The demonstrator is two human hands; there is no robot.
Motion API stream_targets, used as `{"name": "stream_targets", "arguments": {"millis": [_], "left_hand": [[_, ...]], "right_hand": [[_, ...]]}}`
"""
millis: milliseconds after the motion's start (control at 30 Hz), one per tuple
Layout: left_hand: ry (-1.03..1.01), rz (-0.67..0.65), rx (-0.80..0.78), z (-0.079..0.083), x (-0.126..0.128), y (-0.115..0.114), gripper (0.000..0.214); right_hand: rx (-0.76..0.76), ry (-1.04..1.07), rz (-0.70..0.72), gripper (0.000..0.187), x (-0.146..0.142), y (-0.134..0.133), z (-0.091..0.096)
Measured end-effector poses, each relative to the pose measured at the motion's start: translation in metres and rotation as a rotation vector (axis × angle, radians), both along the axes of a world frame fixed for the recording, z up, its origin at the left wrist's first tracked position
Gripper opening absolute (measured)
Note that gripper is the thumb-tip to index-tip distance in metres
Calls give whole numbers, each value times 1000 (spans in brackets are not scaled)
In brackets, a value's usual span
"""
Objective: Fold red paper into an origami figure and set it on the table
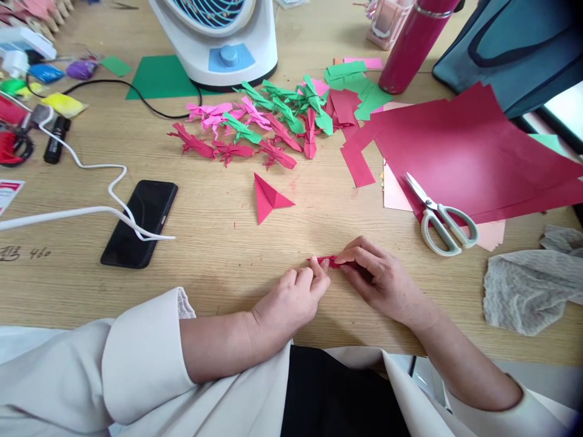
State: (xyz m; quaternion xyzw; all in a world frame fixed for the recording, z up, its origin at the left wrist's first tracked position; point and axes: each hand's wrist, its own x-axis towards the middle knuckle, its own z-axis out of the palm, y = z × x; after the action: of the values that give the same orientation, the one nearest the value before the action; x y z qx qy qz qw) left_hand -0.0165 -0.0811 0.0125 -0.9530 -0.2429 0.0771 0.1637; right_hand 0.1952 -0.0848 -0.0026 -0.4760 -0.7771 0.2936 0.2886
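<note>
A small strip of folded red paper (331,261) is pinched between both hands, just above the table near its front edge. My left hand (296,294) has its fingers closed on the strip's left part. At the strip's right end, my right hand (376,273) grips it between thumb and fingers. Much of the folded paper is hidden by the fingertips. Beyond the hands lies a red folded paper piece (272,199) with pointed corners. Farther back, several folded paper figures (282,115) in red, pink and green lie in a cluster.
Grey-handled scissors (439,218) rest partly on large red paper sheets (455,152) at right, near a crumpled cloth (531,291). A black phone (139,224) with a white cable over it lies left. A white fan (232,57) and a red bottle (414,45) stand behind.
</note>
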Motion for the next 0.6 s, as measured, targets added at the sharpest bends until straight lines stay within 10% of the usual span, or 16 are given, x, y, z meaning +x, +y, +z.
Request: {"name": "stream_targets", "arguments": {"millis": [600], "left_hand": [[-512, 64, -479, 0, -37, 18, 40]], "right_hand": [[30, -87, -73, 7, -10, -3, 1]]}}
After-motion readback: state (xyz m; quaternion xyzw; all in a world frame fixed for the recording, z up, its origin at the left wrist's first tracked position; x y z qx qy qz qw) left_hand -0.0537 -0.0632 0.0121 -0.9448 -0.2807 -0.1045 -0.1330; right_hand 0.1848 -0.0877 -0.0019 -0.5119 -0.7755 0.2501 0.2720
